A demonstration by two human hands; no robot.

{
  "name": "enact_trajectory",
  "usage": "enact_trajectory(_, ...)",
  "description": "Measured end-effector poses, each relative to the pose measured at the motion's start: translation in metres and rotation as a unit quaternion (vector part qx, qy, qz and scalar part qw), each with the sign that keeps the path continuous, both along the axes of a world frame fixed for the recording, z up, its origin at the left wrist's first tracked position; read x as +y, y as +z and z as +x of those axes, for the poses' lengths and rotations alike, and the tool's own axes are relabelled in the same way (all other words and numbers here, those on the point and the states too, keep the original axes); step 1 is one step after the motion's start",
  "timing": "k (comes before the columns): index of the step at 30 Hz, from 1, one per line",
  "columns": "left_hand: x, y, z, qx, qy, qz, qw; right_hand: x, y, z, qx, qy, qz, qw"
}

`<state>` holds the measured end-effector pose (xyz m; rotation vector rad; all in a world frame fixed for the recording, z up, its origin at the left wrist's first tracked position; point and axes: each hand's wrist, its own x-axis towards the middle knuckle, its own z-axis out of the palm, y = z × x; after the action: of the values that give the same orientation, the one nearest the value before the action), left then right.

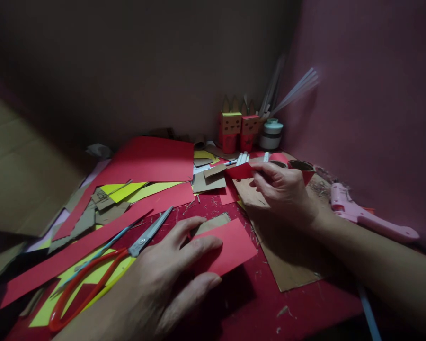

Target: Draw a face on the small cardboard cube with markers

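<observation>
My left hand (163,274) is closed on a rectangular piece of red paper (234,246), with the index finger over its top and the thumb at its near edge. Behind that paper, against the same fingers, is a small piece of cardboard (213,223). My right hand (286,189) pinches a smaller red paper strip (239,171) between thumb and fingertips, above a larger brown cardboard sheet (280,255). Scissors (142,242) with red handles lie partly open beside my left hand, blades pointing away.
A pink glue gun (372,215) lies at the right by the wall. Two red tube figures with box heads (231,124) and a lidded jar (271,134) stand at the back. Red paper sheets (152,158), yellow paper (124,191) and cardboard scraps cover the left side.
</observation>
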<state>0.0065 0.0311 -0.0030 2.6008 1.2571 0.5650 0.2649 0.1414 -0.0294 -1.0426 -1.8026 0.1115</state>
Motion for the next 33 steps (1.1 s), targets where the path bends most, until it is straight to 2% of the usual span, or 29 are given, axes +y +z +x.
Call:
enact_trajectory(3, 0.0, 0.002, 0.0, 0.012, -0.011, 0.003, 1.0, -0.002, 0.004, 0.001, -0.02, -0.013, 0.009, 1.0)
enact_trajectory(7, 0.0, 0.001, -0.002, 0.01, 0.002, 0.003, 1.0, -0.006, 0.008, 0.002, -0.052, -0.019, 0.085, 0.995)
enact_trajectory(10, 0.001, -0.002, -0.003, 0.011, 0.003, 0.004, 1.0, -0.009, 0.009, 0.001, -0.082, 0.001, 0.119, 0.99)
enact_trajectory(13, 0.002, -0.005, -0.004, 0.001, 0.005, 0.003, 1.0, -0.01, 0.004, 0.001, -0.134, 0.022, 0.122, 0.983)
enact_trajectory(17, 0.002, -0.005, -0.002, -0.043, 0.01, 0.007, 0.999, -0.01, -0.007, 0.002, -0.202, 0.052, 0.093, 0.974)
enact_trajectory(20, 0.001, -0.002, 0.0, -0.015, 0.016, -0.009, 1.0, -0.009, -0.013, 0.003, -0.23, 0.085, 0.074, 0.967)
enact_trajectory(25, 0.001, 0.004, 0.002, -0.01, 0.005, 0.0, 1.0, -0.013, -0.014, 0.0, -0.23, 0.11, 0.047, 0.966)
enact_trajectory(33, 0.0, 0.007, 0.005, -0.013, 0.006, -0.013, 1.0, -0.017, -0.012, 0.0, -0.24, 0.118, -0.053, 0.962)
